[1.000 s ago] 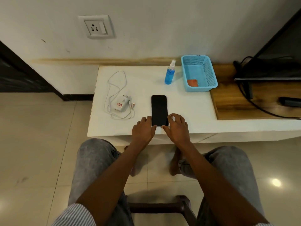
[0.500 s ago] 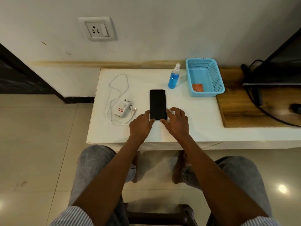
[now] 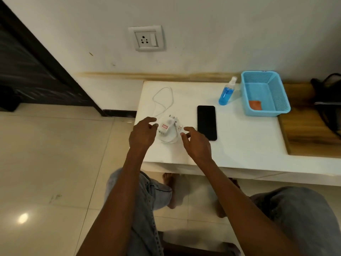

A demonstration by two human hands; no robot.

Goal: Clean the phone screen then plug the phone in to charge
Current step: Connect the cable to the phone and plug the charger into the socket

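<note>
Black and face up, the phone [image 3: 206, 122] is lying untouched on the white desk [image 3: 249, 145], right of the charger [image 3: 166, 129]. We are reaching for that charger: left hand [image 3: 142, 134] and right hand [image 3: 196, 143], grips released, fingers spread either side of it. We judge cleaning finished, with the spray bottle [image 3: 226, 94] set aside; plugging into the wall socket [image 3: 146, 39] is still pending.
</note>
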